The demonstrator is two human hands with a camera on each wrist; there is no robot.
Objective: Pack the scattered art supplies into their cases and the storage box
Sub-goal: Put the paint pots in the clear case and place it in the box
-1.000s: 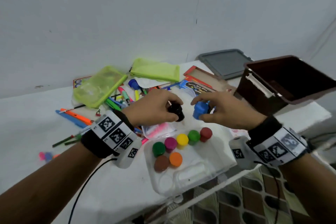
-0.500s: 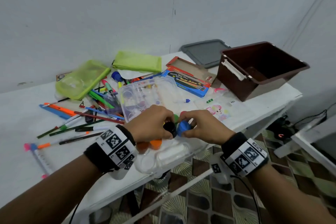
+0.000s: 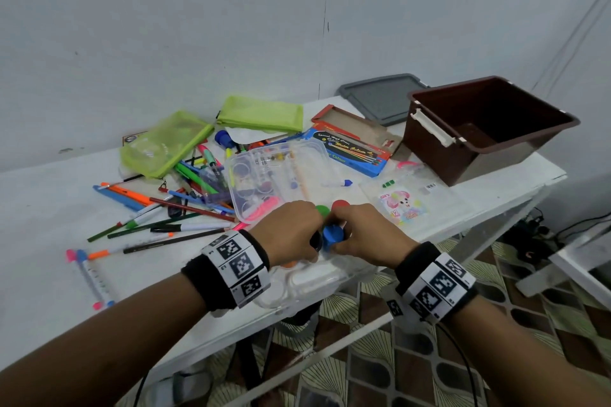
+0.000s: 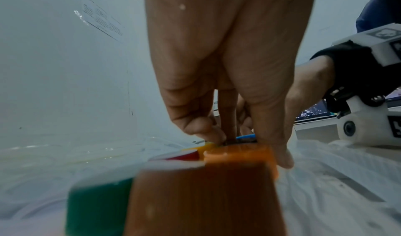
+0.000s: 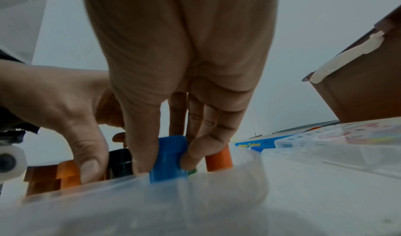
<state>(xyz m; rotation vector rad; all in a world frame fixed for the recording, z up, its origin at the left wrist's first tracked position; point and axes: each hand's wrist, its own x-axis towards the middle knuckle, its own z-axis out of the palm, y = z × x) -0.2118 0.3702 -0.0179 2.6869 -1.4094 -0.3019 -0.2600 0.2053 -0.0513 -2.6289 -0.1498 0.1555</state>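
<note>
— Seating check: right hand (image 5: 173, 88) pinches the blue pot (image 5: 168, 157) over the clear case (image 5: 195, 196); left hand (image 5: 71, 119) clamps the black pot (image 5: 120, 160) alongside.

— Risk: crowded fingers could topple neighbouring pots.

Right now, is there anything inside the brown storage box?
No, the brown storage box shows only its bare dark floor and walls in the head view.
</note>
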